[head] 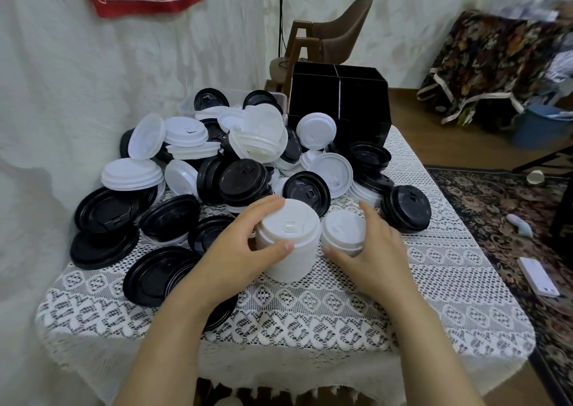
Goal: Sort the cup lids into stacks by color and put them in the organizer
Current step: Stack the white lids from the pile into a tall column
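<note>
We record a surface (434,281) covered with a white lace cloth, standing against a pale wall, with a patterned rug (496,213) on the floor to its right. A heap of loose lids (217,163), black and white mixed together, takes up the far left half of the surface and spills toward the near left edge, where several black lids (105,210) lie flat. The black organizer (362,101) stands at the far edge, just right of the heap, its top split by dividers into compartments; we cannot tell what is inside. One white lid (316,131) leans against its front. A clear plastic bin (189,108) shows behind the heap, and a brown chair (347,30) stands beyond the surface. The left hand (242,250) grips a tall stack of white lids (288,250) standing upright near the middle of the surface, its fingers (266,204) curled over the far top edge and the thumb pressed on the near side. The right hand (372,250) holds a shorter stack of white lids (342,232) just beside the tall one, fingers wrapped round its right side, thumb at its near base. A paper cup (535,176) lies on the rug.
</note>
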The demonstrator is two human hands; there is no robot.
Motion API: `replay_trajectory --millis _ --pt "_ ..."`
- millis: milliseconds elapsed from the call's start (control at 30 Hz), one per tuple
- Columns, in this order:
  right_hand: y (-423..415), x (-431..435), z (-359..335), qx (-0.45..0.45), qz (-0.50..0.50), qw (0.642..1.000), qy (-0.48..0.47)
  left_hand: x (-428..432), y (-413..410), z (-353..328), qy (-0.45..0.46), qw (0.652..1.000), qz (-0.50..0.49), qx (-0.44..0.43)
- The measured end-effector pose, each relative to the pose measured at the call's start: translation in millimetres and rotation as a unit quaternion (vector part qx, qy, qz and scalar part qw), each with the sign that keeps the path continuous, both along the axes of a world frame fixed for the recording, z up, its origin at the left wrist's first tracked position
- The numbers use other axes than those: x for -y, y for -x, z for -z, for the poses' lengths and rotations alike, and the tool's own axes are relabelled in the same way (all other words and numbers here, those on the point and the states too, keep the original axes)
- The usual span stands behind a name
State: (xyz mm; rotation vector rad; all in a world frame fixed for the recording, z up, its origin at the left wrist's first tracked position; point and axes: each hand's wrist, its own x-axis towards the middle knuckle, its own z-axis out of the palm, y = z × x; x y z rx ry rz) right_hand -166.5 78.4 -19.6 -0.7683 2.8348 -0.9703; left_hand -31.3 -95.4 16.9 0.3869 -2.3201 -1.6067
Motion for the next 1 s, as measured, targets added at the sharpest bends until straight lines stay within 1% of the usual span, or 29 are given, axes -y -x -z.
replay_trajectory --millis 67,200,300,400,500,633,700,767,867,1000 --pt "2 4 1 0.001 0.005 1.000 0.020 -1 0 0 -0.001 1.000 -0.002 -0.004" --pt "6 3 -2 0.028 0.003 0.993 0.113 -1 0 0 0.001 1.000 -0.002 -0.002" --pt "6 -2 -5 0.048 -0.005 0.986 0.157 0 0 0 -0.002 1.000 -0.001 -0.003" --pt "4 -7 -14 0.049 -0.022 0.978 0.203 0 1 1 -0.007 1.000 0.003 -0.004" --pt "0 -5 -26 0.040 -0.059 0.967 0.243 0 1 1 -0.011 1.000 0.007 -0.005" --pt "-11 3 -38 0.066 -0.132 0.939 0.311 0 0 2 -0.003 1.000 0.017 -0.004" --pt "-15 8 -40 0.084 -0.165 0.928 0.322 1 -1 4 0.004 1.000 0.013 0.000" --pt "-18 13 -40 0.097 -0.197 0.922 0.319 2 -1 4 -0.020 1.000 0.003 0.005" --pt "-23 20 -39 0.103 -0.222 0.924 0.293 2 -1 4 -0.030 1.000 0.007 0.000" --pt "-27 26 -34 0.113 -0.230 0.930 0.263 -1 0 2 -0.047 0.999 0.008 -0.010"
